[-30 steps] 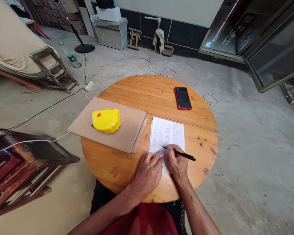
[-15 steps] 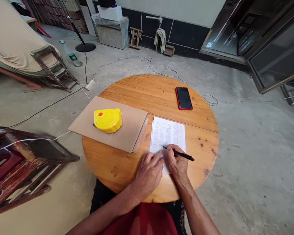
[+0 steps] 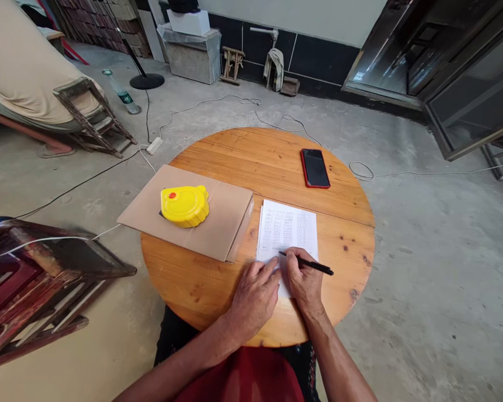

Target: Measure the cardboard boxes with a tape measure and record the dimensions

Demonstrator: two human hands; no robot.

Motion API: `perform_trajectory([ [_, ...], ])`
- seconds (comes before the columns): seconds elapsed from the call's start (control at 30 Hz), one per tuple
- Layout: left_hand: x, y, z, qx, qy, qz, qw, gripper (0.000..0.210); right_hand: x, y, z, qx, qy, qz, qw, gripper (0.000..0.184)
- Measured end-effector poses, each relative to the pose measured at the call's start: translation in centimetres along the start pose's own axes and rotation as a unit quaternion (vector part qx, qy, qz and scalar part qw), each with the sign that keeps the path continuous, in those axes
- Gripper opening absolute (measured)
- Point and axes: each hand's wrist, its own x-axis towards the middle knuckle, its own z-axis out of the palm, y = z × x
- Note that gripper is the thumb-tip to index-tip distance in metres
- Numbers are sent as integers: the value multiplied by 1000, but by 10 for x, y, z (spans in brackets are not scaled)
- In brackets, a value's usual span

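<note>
A black pen (image 3: 318,266) is pinched in my right hand (image 3: 305,282), its tip on or just above a sheet of paper (image 3: 289,226). Rows of small handwriting in columns fill the upper part of the sheet, and its lower part is partly covered by my hands. My left hand (image 3: 255,290) lies flat with fingers extended across the paper's lower left edge. To the left, a flat cardboard box (image 3: 209,240) carries a yellow plastic case (image 3: 185,206) with a red button, which looks like a tape measure.
The round wooden table (image 3: 243,153) bears a phone (image 3: 316,167) in a red case at its far right. Wooden chairs (image 3: 67,285) stand at the left. Cables, a power strip (image 3: 154,146) and a plastic bottle (image 3: 123,95) lie on or stand on the floor.
Almost nothing differs. The pen and my right hand have shifted very slightly to the right, along with a tiny shift of the whole view.
</note>
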Motion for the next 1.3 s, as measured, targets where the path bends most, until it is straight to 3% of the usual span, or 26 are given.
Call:
perform_trajectory([
  [0.2,0,1,-1,3,-4,-1,1000,36,-1,0,-2,41,-8,26,999,21],
  [0.37,0,0,-1,8,-8,0,1000,31,1,-4,-4,159,60,76,982,21],
  [0.53,-1,-1,-1,9,-8,4,1000,31,4,-6,-4,166,92,64,980,23],
  [0.63,-2,-1,-3,10,-11,14,1000,30,7,-5,-12,103,91,12,991,20],
  [0.73,-8,-1,-6,6,-14,24,1000,26,17,-4,-24,-40,29,-115,992,26],
  [0.83,-21,0,-10,0,5,27,1000,26,35,-3,-34,-248,-83,-215,941,43],
  [0.93,-39,2,-18,-21,31,22,999,26,48,-6,-38,-405,-157,-261,862,46],
  [1.0,-50,1,-28,-42,60,16,997,28,47,-8,-40,-442,-157,-272,840,47],
  [1.13,-64,-18,-56,-51,174,6,983,28,32,-10,-44,-397,-71,-272,874,47],
  [1.3,-66,-72,-102,32,330,-66,941,22,26,-36,-33,-256,-32,-309,915,26],
])
